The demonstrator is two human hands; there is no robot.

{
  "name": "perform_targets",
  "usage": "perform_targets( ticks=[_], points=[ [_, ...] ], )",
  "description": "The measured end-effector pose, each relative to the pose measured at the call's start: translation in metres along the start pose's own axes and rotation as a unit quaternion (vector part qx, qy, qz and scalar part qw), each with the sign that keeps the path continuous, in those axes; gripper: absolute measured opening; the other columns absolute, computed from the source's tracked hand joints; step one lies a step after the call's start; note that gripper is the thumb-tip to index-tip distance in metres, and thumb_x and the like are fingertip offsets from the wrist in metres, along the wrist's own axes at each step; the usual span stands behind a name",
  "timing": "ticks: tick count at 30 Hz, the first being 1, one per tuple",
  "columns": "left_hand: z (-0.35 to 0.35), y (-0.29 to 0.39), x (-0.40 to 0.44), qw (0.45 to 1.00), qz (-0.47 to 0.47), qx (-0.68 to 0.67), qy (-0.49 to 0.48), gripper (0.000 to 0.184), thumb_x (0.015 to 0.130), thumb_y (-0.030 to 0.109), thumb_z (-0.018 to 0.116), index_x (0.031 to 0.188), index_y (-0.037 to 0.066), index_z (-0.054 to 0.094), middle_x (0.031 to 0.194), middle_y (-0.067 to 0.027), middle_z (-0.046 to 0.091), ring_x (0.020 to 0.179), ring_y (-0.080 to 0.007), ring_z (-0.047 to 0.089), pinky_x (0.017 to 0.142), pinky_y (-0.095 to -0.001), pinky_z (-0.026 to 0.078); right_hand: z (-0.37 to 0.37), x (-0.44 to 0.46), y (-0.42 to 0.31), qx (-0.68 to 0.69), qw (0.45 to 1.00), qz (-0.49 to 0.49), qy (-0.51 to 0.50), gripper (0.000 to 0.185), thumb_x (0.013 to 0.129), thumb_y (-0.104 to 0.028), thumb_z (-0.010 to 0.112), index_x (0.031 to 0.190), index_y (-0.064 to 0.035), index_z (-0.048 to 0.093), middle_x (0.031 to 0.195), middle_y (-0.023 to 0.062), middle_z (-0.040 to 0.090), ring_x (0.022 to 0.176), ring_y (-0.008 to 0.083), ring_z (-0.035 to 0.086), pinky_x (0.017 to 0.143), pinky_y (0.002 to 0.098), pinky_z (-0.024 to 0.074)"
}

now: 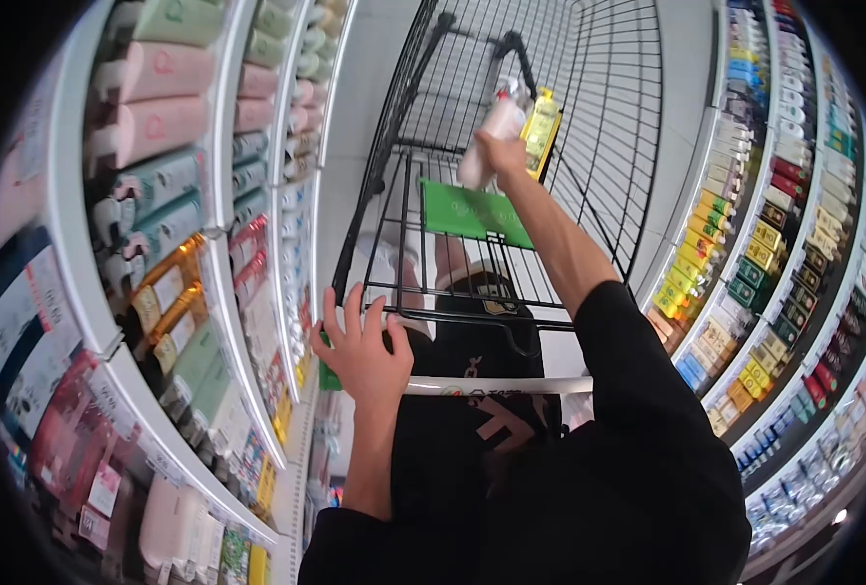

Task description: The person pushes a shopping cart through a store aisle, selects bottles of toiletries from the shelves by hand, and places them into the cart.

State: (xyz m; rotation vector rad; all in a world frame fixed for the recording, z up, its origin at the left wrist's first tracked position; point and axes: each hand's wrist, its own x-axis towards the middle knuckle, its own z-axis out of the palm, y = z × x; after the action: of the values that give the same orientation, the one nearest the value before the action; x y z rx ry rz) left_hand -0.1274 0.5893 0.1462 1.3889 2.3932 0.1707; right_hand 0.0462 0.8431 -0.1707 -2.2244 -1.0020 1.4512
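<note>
We're holding a bottle (504,119) over the cart (467,212), right hand (503,156) gripping it, left hand (367,359) resting open at the near handle (501,386); releasing would likely call for loosening our grip.

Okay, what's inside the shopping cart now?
In the shopping cart is a yellow package, and the right hand holds a pale pink bottle beside it. A whitish item beyond the bottle is too blurred to identify. The hand covers part of the bottle and anything directly beneath.
</note>
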Motion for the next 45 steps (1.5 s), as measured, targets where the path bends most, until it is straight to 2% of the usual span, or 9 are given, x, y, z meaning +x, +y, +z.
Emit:
perform_targets(
  ticks=[7, 9, 16, 20, 26, 29, 38, 43, 45],
  points=[
    [-0.001, 0.013, 0.007, 1.000, -0.006, -0.012, -0.025, 0.030, 0.072, 0.007, 0.060, 0.100, 0.013, 0.070, 0.131, -0.0057, 0.063, 0.136, -0.0376, 0.042, 0.107, -0.0511, 0.027, 0.068, 0.049, -0.008, -0.167, 0.984, -0.016, 0.067, 0.101, 0.058, -0.037, 0.092, 0.129, 0.0116, 0.038, 0.128, 0.0310, 0.053, 0.112, 0.0396, 0.061, 0.092, 0.0473, 0.0551],
    [0.001, 0.016, 0.005, 0.999, -0.009, -0.013, -0.030, 0.032, 0.070, 0.006, 0.059, 0.100, 0.012, 0.070, 0.132, -0.0071, 0.063, 0.136, -0.0400, 0.041, 0.107, -0.0514, 0.026, 0.080, 0.052, -0.009, -0.173, 0.982, -0.018, 0.067, 0.102, 0.060, -0.033, 0.088, 0.133, 0.0088, 0.031, 0.130, 0.0305, 0.044, 0.125, 0.0441, 0.048, 0.103, 0.0498, 0.0453],
    [0.004, 0.028, 0.002, 0.997, -0.012, 0.011, -0.077, 0.034, 0.071, 0.005, 0.053, 0.102, 0.004, 0.068, 0.133, -0.0143, 0.059, 0.140, -0.0484, 0.031, 0.113, -0.0554, 0.023, 0.112, 0.061, 0.007, -0.231, 0.952, -0.050, 0.193, 0.079, 0.070, -0.023, 0.078, 0.130, 0.0014, 0.033, 0.122, 0.0238, 0.046, 0.118, 0.0410, 0.049, 0.101, 0.0508, 0.0407],
    [0.003, 0.030, 0.005, 0.996, -0.011, 0.013, -0.084, 0.033, 0.072, 0.007, 0.052, 0.102, 0.003, 0.066, 0.133, -0.0158, 0.059, 0.140, -0.0503, 0.029, 0.113, -0.0584, 0.021, 0.117, 0.066, 0.009, -0.224, 0.952, -0.051, 0.201, 0.093, 0.063, -0.028, 0.089, 0.133, -0.0021, 0.033, 0.125, 0.0230, 0.044, 0.121, 0.0411, 0.044, 0.102, 0.0503, 0.0382],
    [0.003, 0.035, 0.010, 0.996, 0.012, 0.018, -0.089, 0.031, 0.073, 0.007, 0.051, 0.101, 0.001, 0.063, 0.131, -0.0175, 0.059, 0.140, -0.0504, 0.029, 0.113, -0.0596, 0.019, 0.113, 0.057, 0.009, -0.216, 0.943, -0.092, 0.235, 0.083, 0.071, -0.020, 0.083, 0.139, -0.0047, 0.039, 0.130, 0.0193, 0.044, 0.119, 0.0370, 0.046, 0.103, 0.0455, 0.0366],
    [0.003, 0.035, 0.012, 0.996, 0.012, 0.014, -0.085, 0.031, 0.073, 0.007, 0.052, 0.101, 0.001, 0.063, 0.130, -0.0176, 0.060, 0.139, -0.0502, 0.030, 0.113, -0.0596, 0.019, 0.106, 0.055, 0.013, -0.261, 0.895, -0.229, 0.281, 0.071, 0.072, -0.020, 0.082, 0.133, -0.0083, 0.046, 0.131, 0.0184, 0.045, 0.118, 0.0363, 0.047, 0.101, 0.0454, 0.0373],
    [0.002, 0.037, 0.017, 0.999, 0.017, -0.004, -0.048, 0.033, 0.071, 0.005, 0.054, 0.101, 0.003, 0.066, 0.128, -0.0156, 0.061, 0.138, -0.0486, 0.033, 0.112, -0.0572, 0.021, 0.049, 0.063, 0.015, -0.315, 0.930, -0.191, 0.016, 0.026, 0.079, -0.019, 0.070, 0.102, -0.0064, 0.069, 0.112, 0.0193, 0.057, 0.103, 0.0388, 0.060, 0.088, 0.0492, 0.0504],
    [0.001, 0.040, 0.029, 1.000, 0.009, -0.019, -0.004, 0.035, 0.068, 0.004, 0.056, 0.100, 0.008, 0.068, 0.127, -0.0098, 0.063, 0.137, -0.0427, 0.039, 0.106, -0.0520, 0.028, -0.006, 0.060, 0.047, -0.399, 0.848, -0.229, -0.265, 0.038, 0.079, -0.022, 0.060, 0.111, -0.0022, 0.068, 0.112, 0.0261, 0.065, 0.106, 0.0411, 0.062, 0.095, 0.0453, 0.0498],
    [0.007, 0.037, 0.035, 0.999, 0.015, -0.035, 0.027, 0.032, 0.069, 0.008, 0.059, 0.099, 0.012, 0.067, 0.126, -0.0057, 0.063, 0.134, -0.0395, 0.042, 0.106, -0.0573, 0.027, -0.030, 0.041, 0.047, -0.452, 0.834, -0.196, -0.248, 0.040, 0.081, -0.023, 0.058, 0.112, 0.0009, 0.066, 0.108, 0.0270, 0.067, 0.103, 0.0426, 0.063, 0.093, 0.0468, 0.0499]
  ],
)
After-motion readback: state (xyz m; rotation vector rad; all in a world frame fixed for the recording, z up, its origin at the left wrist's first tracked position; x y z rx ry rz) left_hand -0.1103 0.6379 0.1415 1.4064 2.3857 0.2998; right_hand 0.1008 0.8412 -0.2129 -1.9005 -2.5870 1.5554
